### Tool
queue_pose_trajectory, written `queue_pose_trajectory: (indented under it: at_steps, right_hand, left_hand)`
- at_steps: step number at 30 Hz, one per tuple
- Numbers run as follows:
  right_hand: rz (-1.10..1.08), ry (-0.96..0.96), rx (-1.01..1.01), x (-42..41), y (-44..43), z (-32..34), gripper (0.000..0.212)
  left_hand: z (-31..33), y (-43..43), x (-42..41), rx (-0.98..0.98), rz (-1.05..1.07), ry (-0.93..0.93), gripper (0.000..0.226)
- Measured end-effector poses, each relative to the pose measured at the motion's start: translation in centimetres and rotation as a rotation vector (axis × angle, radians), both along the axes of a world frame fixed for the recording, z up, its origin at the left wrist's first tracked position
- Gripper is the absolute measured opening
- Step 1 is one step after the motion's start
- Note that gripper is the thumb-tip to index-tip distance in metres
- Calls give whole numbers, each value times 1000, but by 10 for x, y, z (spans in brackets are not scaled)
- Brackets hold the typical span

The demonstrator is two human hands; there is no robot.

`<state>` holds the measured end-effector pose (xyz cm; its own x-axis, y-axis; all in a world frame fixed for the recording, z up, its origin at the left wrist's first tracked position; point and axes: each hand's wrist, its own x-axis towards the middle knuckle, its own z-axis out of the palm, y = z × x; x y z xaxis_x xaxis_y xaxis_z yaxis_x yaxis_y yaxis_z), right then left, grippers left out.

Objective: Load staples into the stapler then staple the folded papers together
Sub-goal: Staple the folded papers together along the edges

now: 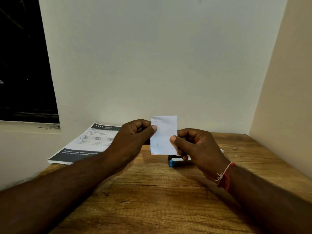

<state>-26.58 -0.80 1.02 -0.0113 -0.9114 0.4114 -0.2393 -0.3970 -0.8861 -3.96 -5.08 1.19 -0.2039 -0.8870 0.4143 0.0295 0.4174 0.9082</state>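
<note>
A small white folded paper [163, 132] is held upright above the wooden table [152, 191], with faint dashed marks near its left and bottom edges. My left hand [135, 134] pinches its left edge between thumb and fingers. My right hand [197, 146] pinches its lower right edge. A blue and black stapler [173, 162] lies on the table just below the paper, mostly hidden behind my right hand. No loose staples can be made out.
A printed booklet [81, 146] with a dark header lies at the table's back left, against the wall. Walls close in the table at the back and on the right. A dark window sits at the upper left.
</note>
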Motion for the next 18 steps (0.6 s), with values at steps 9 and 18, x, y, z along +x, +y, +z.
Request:
queue_pose_trajectory:
  at_steps: [9, 18]
  right_hand:
    - [42, 23, -11, -2, -2, -1, 15]
    - [10, -100, -29, -8, -7, -2, 13]
  left_hand:
    - [4, -3, 1, -30, 55, 31, 31]
    - [3, -2, -3, 15, -17, -14, 40]
